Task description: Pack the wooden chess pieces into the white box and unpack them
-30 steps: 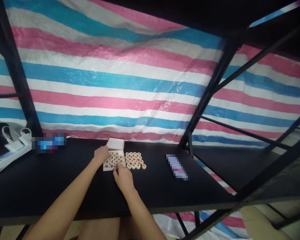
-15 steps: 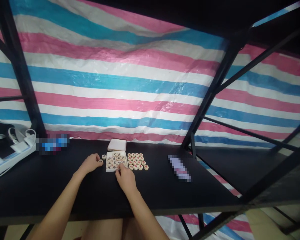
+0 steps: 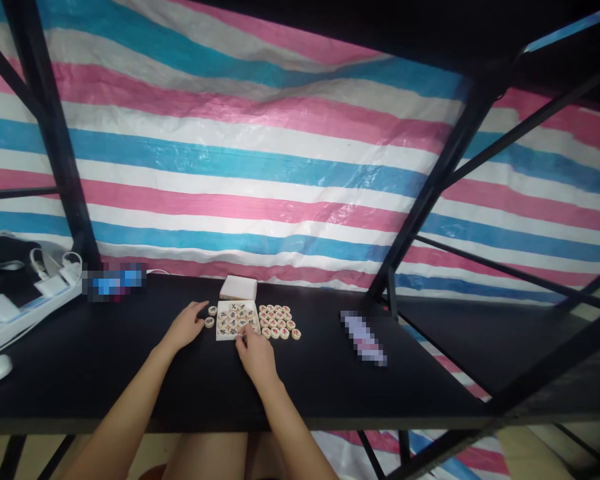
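Toward the desk's far edge, left of its middle: a white box [image 3: 225, 337] of dark-lettered xiangqi pieces [image 3: 233, 323] sits on the desk [image 3: 205, 393], its lid [image 3: 239, 287] just behind.
Left hand [image 3: 186, 327]: grip released, fingers spread beside two loose pieces [image 3: 209, 322]; whether the thumb touches one, I cannot tell.
Right hand [image 3: 257, 350]: fingers bent at the box's near wall; how firmly that grip holds, I cannot tell.
Red-lettered pieces [image 3: 275, 323]: in rows on the desk, just right of the box.
Just changed: half a second ago the left hand held the nearer loose piece; now it rests on the desk.
Meaning: that placement looks finished, leaving the left hand free.
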Tool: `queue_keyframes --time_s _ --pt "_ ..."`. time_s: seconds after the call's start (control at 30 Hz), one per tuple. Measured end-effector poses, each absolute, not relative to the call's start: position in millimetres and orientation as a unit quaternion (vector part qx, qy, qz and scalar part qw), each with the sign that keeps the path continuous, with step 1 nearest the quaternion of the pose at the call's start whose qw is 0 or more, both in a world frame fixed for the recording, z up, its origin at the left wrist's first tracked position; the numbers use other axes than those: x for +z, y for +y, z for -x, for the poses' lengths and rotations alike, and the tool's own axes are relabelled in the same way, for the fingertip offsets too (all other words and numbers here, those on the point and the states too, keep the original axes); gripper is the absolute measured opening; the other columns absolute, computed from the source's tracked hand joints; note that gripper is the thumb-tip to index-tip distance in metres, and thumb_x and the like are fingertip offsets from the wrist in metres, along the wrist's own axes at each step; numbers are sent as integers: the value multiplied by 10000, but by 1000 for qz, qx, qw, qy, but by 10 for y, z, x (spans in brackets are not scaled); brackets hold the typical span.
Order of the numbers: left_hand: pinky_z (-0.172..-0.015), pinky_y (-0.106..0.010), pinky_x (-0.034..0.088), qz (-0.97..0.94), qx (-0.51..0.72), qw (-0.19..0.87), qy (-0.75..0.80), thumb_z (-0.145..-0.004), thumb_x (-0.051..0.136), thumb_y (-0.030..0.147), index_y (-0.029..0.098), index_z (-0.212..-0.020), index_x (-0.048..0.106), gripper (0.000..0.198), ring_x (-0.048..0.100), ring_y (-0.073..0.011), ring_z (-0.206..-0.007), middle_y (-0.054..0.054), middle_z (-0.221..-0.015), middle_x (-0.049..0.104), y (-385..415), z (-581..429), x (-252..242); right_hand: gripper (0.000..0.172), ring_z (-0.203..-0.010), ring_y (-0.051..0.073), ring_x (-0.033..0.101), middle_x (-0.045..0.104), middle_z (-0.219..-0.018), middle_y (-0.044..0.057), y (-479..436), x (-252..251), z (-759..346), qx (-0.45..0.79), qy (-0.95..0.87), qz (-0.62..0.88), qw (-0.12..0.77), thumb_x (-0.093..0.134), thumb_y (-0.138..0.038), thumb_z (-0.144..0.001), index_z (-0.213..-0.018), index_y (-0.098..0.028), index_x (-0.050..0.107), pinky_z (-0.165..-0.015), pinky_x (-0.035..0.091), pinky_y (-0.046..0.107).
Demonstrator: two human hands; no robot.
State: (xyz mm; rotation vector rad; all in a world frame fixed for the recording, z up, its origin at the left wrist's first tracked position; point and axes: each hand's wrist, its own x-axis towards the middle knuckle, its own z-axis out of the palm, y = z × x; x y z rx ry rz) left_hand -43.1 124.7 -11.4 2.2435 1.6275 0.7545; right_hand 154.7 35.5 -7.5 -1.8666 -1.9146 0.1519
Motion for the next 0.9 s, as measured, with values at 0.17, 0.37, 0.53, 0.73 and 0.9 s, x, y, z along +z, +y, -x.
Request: queue_keyframes --time_s 0.17,0.37,0.53,0.73,0.9 --pt "-940 -333 408 -800 235 116 539 -781 477 201 234 -1187 592 424 514 -241 -1113 -43 -1254 570 1210 398 -141 130 -709 172 645 683 -775 15 361 -65 -1543 57 -695 680 229 453 -261 -886 -941 -213 561 -581 351 221" --pt "-904 -346 435 -803 222 107 543 -813 462 286 224 -1154 615 379 535 -251 -1060 -60 -1157 609 1167 382 -104 124 -714 177 645 681 -769 17 364 -81 -1548 54 -694 680 231 459 -261 -881 -940 -211 555 -582 355 223" --pt "-868 -336 447 -804 221 105 541 -805 467 281 222 -1127 622 363 549 -249 -1024 -61 -1093 624 1154 386 -95 125 -699 173 642 677 -753 14 367 -86 -1547 54 -692 682 231 460 -262 -878 -938 -214 559 -578 351 221" --pt "-855 -320 447 -805 221 126 536 -764 524 316 225 -1103 636 368 563 -244 -999 -55 -1031 638 1181 419 -106 125 -701 180 644 680 -750 14 369 -89 -1551 57 -694 677 237 461 -257 -877 -938 -214 562 -574 343 226" --pt "-807 -302 456 -801 215 120 546 -779 518 359 230 -1108 631 371 569 -244 -989 -57 -1014 630 1148 381 -64 118 -696 174 641 676 -750 14 369 -89 -1555 56 -696 674 239 471 -258 -874 -933 -211 561 -571 337 220"
